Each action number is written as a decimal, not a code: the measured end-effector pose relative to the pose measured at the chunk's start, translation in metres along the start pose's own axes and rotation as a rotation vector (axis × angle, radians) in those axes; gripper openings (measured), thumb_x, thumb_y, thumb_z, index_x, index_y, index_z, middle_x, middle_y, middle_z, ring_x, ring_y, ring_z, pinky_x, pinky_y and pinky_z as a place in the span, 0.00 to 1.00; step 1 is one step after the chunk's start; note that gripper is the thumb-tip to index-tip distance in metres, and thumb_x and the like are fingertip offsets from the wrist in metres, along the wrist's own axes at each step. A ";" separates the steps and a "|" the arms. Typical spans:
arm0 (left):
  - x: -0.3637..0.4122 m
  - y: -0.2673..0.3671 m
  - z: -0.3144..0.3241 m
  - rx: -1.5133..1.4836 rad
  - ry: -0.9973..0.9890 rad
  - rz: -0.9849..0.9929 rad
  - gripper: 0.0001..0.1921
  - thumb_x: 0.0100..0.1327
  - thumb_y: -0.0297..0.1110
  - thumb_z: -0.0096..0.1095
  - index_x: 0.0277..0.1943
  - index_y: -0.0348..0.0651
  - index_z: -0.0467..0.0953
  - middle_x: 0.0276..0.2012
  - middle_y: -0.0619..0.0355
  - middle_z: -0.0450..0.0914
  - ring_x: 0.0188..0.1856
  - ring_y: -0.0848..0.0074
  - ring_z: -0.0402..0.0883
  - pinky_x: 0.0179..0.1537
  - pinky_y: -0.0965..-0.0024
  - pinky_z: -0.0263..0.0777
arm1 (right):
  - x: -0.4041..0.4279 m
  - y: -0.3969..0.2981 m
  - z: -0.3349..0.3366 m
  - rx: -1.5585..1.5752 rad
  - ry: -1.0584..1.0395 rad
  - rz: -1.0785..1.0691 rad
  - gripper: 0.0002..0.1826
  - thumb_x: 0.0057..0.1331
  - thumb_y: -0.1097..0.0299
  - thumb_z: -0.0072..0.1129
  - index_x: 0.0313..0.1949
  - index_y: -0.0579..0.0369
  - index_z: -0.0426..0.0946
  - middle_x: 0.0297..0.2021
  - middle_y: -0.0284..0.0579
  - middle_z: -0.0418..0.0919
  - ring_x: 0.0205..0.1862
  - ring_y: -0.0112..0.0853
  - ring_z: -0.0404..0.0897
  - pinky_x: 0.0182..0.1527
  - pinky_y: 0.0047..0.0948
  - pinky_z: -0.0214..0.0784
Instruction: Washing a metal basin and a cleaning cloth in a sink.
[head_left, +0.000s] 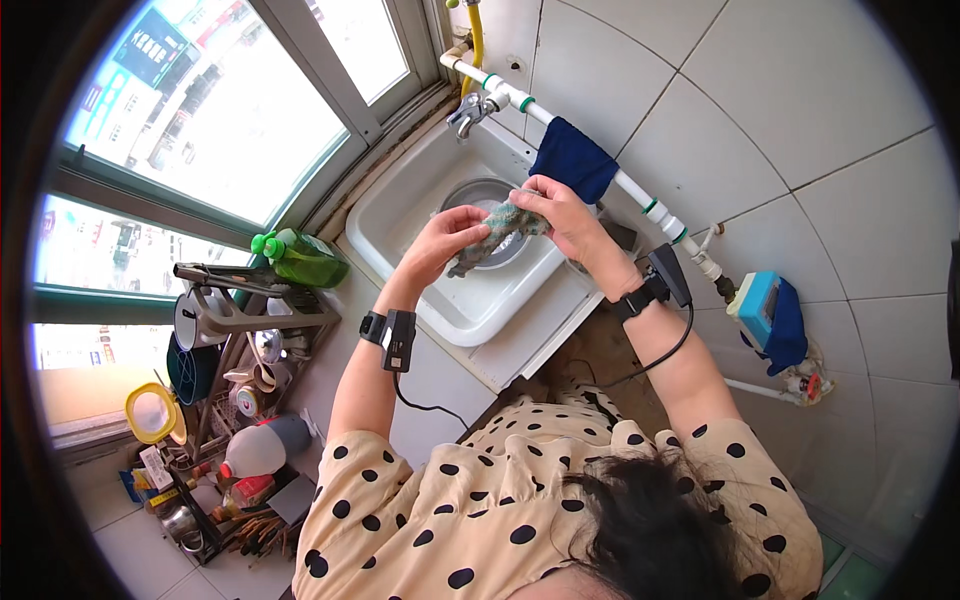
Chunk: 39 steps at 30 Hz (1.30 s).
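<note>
Both my hands grip a wet green-and-grey cloth (504, 229) above a white sink (457, 311). My left hand (442, 241) pinches its lower left part between thumb and fingers, and a loose end hangs below. At the upper right end, my right hand (561, 217) holds the cloth with thumb and fingertips. Beneath the cloth, a round metal basin (469, 193) sits in the sink and is partly covered by my hands. What it contains is mostly hidden, though something whitish shows inside.
A chrome faucet (469, 114) juts over the sink's far corner. A navy cloth (574, 159) hangs on the white wall pipe (637, 193). Green pump bottles (309, 259) and a crowded dish rack (247, 319) stand to the left by the window. A black cable (660, 363) hangs from my right wrist device.
</note>
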<state>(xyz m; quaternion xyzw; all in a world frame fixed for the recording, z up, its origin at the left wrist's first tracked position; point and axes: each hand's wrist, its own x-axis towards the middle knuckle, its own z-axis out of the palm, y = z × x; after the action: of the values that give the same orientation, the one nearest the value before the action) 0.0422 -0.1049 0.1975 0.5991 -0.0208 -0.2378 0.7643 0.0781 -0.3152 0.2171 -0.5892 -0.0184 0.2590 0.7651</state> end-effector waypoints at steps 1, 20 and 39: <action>-0.004 -0.005 -0.004 0.069 -0.043 -0.067 0.14 0.62 0.34 0.61 0.48 0.39 0.71 0.38 0.64 0.75 0.39 0.85 0.73 0.42 0.79 0.68 | -0.002 -0.001 0.003 0.091 -0.001 0.040 0.09 0.61 0.62 0.61 0.33 0.50 0.71 0.26 0.29 0.73 0.27 0.15 0.71 0.29 0.17 0.62; -0.123 0.042 -0.084 0.145 0.442 0.288 0.06 0.65 0.32 0.56 0.40 0.39 0.73 0.34 0.62 0.78 0.33 0.86 0.73 0.36 0.82 0.68 | -0.024 0.004 0.140 0.597 -0.373 0.264 0.18 0.62 0.68 0.52 0.51 0.60 0.67 0.50 0.47 0.73 0.52 0.33 0.72 0.55 0.34 0.66; -0.105 0.039 -0.252 0.716 1.357 0.188 0.14 0.66 0.39 0.46 0.38 0.41 0.78 0.32 0.55 0.83 0.37 0.66 0.81 0.42 0.66 0.71 | 0.134 0.098 0.276 0.674 -0.210 0.322 0.18 0.68 0.68 0.38 0.57 0.40 0.62 0.48 0.41 0.71 0.49 0.39 0.72 0.50 0.51 0.68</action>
<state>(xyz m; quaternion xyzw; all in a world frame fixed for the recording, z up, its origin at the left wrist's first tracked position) 0.0425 0.1702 0.1895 0.8200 0.3257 0.2688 0.3863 0.0653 0.0038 0.1751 -0.2704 0.0821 0.4262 0.8593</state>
